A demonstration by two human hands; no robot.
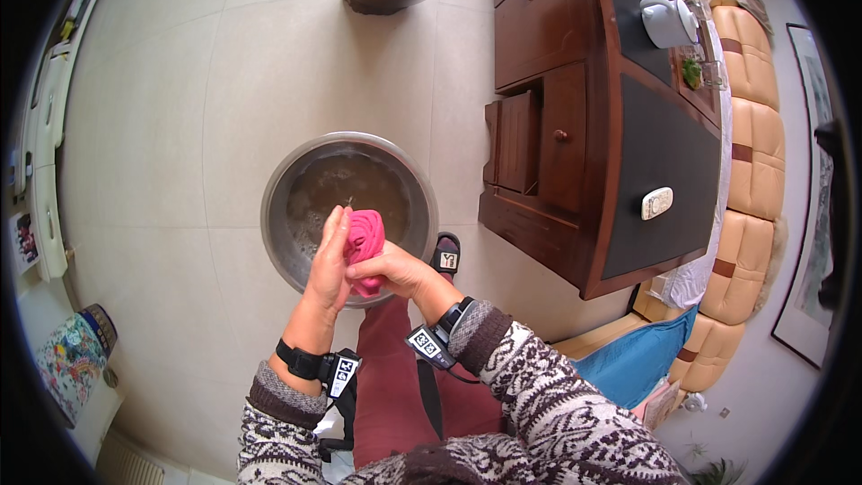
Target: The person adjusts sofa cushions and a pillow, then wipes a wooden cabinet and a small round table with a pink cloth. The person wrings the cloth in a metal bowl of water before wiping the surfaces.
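A bright pink cloth [366, 236], bunched and twisted, is pressed between my two hands above a round metal basin [273, 215]. My left hand [330, 259] lies along its left side with the fingers pointing away from me. On the right, my right hand [394, 268] wraps the lower part of the cloth, its thumb across the front. Murky brownish water [357, 178] with some foam lies in the basin below. Each wrist wears a black strap with a small device bearing a printed code.
The basin stands on pale floor tiles [148, 148], close to my slippered foot [447, 254]. To the right is a dark wooden table [599, 215] with drawers, holding a remote control [656, 203] and a white teapot [667, 20]. A tan leather sofa [754, 155] runs behind it. A patterned ceramic vase [74, 364] is at left.
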